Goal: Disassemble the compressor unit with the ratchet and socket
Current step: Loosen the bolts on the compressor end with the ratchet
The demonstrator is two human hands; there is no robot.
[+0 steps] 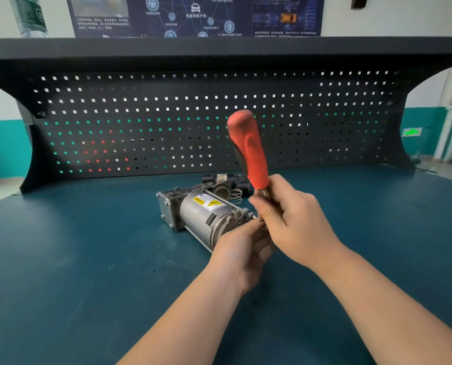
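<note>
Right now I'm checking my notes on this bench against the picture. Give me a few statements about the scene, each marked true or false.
1. The ratchet's red handle points up and away from the bench. True.
2. The right hand grips the ratchet just below the red handle. True.
3. The compressor unit stands upright on its end. False: it lies on its side on the blue bench top.
4. The left hand rests flat on the bench, far from the unit. False: it is at the unit's near end, under the right hand.
5. A small wire spring lies behind the unit. True.
</note>
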